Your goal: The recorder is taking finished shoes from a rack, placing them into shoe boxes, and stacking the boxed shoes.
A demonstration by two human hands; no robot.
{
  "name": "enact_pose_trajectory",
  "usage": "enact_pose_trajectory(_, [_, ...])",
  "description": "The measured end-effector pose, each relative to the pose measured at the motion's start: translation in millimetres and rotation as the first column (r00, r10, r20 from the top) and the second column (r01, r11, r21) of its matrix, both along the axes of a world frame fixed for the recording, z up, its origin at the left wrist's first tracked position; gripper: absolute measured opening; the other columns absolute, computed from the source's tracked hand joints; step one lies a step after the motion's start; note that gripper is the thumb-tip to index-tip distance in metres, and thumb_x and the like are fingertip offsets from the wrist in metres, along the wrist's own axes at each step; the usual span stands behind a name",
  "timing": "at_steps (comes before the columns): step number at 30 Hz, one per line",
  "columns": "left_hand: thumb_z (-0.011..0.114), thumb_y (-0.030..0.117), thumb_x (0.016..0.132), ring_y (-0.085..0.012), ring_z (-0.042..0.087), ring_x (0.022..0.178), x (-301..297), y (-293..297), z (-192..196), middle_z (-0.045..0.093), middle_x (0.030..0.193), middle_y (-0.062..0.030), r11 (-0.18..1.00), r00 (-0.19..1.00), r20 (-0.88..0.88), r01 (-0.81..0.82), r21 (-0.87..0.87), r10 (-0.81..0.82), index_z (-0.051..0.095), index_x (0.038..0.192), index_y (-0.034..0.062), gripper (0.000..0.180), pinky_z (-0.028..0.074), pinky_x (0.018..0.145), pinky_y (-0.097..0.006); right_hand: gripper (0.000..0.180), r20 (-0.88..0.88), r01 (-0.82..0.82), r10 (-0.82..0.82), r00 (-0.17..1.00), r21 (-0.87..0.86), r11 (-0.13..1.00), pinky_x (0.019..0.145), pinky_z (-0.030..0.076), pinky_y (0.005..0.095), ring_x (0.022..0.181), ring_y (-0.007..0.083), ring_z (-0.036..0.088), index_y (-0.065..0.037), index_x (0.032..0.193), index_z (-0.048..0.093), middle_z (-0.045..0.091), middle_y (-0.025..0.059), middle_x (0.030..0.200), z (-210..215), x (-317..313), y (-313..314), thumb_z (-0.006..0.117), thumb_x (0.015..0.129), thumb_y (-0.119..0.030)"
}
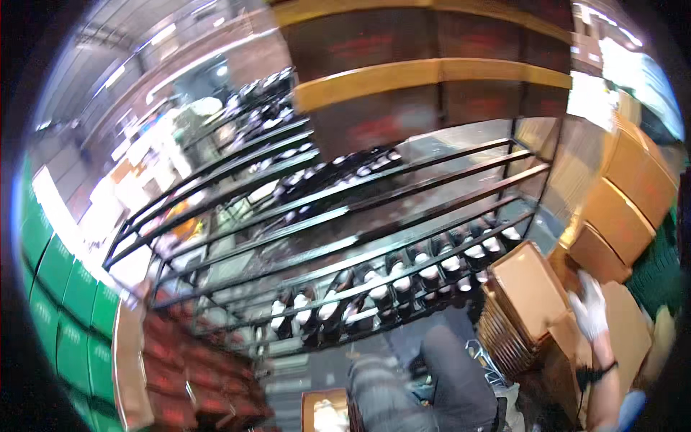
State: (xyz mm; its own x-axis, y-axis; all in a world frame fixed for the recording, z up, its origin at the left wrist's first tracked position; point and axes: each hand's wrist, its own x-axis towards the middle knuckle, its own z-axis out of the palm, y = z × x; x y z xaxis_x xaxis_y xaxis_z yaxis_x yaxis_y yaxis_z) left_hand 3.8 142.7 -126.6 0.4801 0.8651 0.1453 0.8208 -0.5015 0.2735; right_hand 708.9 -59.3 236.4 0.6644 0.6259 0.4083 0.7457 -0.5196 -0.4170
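Note:
My right hand (590, 315), in a white glove with a dark band (599, 371) at the wrist, reaches among the cardboard at the right. Its fingers look stretched out and apart, at the edge of brown cardboard boxes; blur hides whether they touch one. Just left of it leans a shallow tan carton or lid (529, 288), above a stack of similar cardboard pieces (504, 331). A tan cardboard panel (625, 324) stands right of the hand, and a brown box (599, 252) lies beyond it. My left hand is out of the picture.
A black metal rack (345, 209) crosses the middle, with several dark-and-white shoes (399, 277) on its lower level. Strapped dark cartons (374, 101) rise behind it. Green boxes (72, 295) and red boxes (173, 374) are stacked left. An open box (309, 414) sits beside my legs (453, 374).

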Motion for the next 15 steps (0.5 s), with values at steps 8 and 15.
enact_pose_trajectory(8, [0.083, 0.021, 0.098, -0.053, 0.045, 0.155, 174, 188, 550, 0.047, 0.167, -0.0347, 0.707, 0.984, 0.175, -0.109, 0.699, -0.022, 0.042, 0.166, -0.0086, 0.085, 0.034, 0.133, -0.059, 0.104, -0.607, 0.408, 0.592, 0.531, 0.795, 0.449, 0.128, 0.029, 0.0733, 0.169, 0.0451, 0.022, -0.028, 0.184, 0.01, -0.001, 0.0076, 0.192, 207, 146, 338, 0.053, 0.106, -0.081])
enact_pose_trajectory(15, [0.088, 0.025, 0.091, -0.05, 0.038, 0.163, 283, 320, 681, 0.04, 0.173, -0.0363, 0.967, 0.893, -0.406, -0.245, -0.077, 0.194, 0.035, 0.17, -0.0091, 0.101, 0.032, 0.135, -0.055, 0.073, -0.554, 0.251, 0.711, 0.434, 0.832, 0.494, 0.127, 0.044, 0.0471, 0.148, 0.0335, 0.058, -0.011, 0.162, 0.056, 0.061, 0.0191, 0.162, 153, 402, 374, 0.044, 0.114, -0.064])
